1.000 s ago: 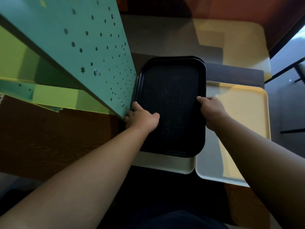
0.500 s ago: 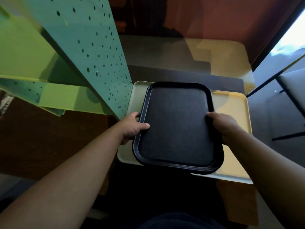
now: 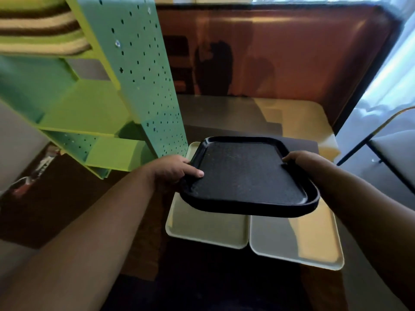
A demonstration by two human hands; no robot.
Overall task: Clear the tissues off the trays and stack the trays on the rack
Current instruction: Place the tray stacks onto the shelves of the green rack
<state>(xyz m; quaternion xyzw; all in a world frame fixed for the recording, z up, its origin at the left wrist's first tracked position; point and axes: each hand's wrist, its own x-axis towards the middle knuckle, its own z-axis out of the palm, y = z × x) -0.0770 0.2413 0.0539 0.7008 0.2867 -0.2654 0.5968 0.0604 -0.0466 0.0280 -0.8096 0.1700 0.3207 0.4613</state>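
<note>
The black tray (image 3: 249, 176) is held level in the air, above two pale trays lying side by side on the desk (image 3: 224, 277). The left hand (image 3: 173, 170) grips its left rim, thumb laid on top of the edge; the right hand (image 3: 302, 160) clasps the right rim, fingers curled over it. The tray's surface is bare (a fine speckle shows on it). Below, the cream tray (image 3: 206, 227) sits on the left, touching the yellowish tray (image 3: 298, 241) on the right. The green rack (image 3: 143, 81), its side panel perforated, stands just left of the trays, with striped trays (image 3: 40, 34) stacked on its upper shelf.
</note>
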